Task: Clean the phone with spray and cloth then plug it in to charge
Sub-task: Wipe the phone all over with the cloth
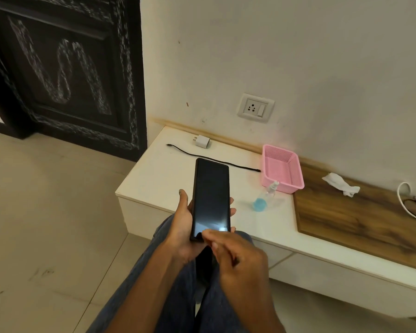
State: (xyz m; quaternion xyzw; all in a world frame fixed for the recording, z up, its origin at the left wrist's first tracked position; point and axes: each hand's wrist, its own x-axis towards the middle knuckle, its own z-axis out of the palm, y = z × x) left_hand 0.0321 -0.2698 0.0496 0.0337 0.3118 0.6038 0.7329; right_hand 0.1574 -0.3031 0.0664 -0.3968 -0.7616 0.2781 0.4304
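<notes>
Holding: left hand is gripping the black phone above the lap, screen dark.
Right hand: fingers are curling at the phone's lower edge; grasp unclear.
Lying on the white shelf: spray bottle, charger adapter, cable, crumpled cloth.

A black glossy slab phone, a black thin cable, a white square charger plug, a pink latticed plastic basket, a clear spray bottle with blue liquid and a white crumpled cloth show against the white-and-woodgrain bench.
</notes>
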